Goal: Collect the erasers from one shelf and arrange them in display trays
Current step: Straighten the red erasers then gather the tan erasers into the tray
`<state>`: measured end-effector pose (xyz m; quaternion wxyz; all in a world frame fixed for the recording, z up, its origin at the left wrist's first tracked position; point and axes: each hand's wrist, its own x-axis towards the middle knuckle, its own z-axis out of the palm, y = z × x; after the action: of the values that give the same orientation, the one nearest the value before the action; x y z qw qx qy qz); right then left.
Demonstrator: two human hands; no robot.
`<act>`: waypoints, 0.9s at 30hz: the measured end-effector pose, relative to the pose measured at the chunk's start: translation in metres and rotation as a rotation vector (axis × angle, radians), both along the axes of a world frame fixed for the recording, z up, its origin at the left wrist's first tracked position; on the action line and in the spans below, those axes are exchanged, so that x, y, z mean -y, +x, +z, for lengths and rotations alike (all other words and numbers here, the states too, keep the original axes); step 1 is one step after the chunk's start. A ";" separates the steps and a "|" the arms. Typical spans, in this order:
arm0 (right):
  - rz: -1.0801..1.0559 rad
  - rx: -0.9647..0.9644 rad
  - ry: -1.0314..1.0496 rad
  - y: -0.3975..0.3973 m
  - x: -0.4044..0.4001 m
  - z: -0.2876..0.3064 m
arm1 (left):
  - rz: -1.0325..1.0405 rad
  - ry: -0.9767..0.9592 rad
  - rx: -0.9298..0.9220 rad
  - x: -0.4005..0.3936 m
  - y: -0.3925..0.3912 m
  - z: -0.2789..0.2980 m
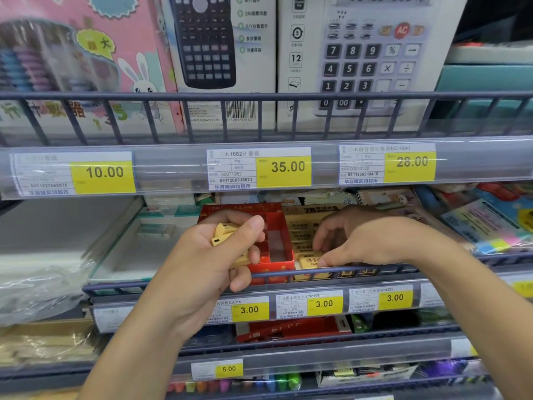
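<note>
The left hand [227, 249] curls around a small stack of yellow erasers [223, 236], blocky with dark printed marks, held above a glossy red cardboard display tray [275, 261] whose inside shows bare. Just beside it, a gold tray [305, 226] holds flat, yellow-wrapped erasers in rows; the right hand [357, 241] pinches the front eraser [310, 261] there with thumb and fingertips. Both trays sit on a grey wire-fronted shelf [317, 269] with clear plastic price strips and yellow tags [284, 167]. Boxed calculators [369, 53] stand on the shelf above.
</note>
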<state>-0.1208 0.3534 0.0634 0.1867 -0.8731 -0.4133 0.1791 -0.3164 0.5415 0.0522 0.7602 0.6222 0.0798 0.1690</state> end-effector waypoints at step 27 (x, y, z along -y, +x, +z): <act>-0.001 -0.142 0.126 -0.003 0.007 0.000 | -0.029 0.009 -0.003 -0.001 0.003 -0.001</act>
<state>-0.1234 0.3468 0.0630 0.2699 -0.8450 -0.4091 0.2140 -0.3130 0.5421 0.0510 0.7595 0.6272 0.0710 0.1572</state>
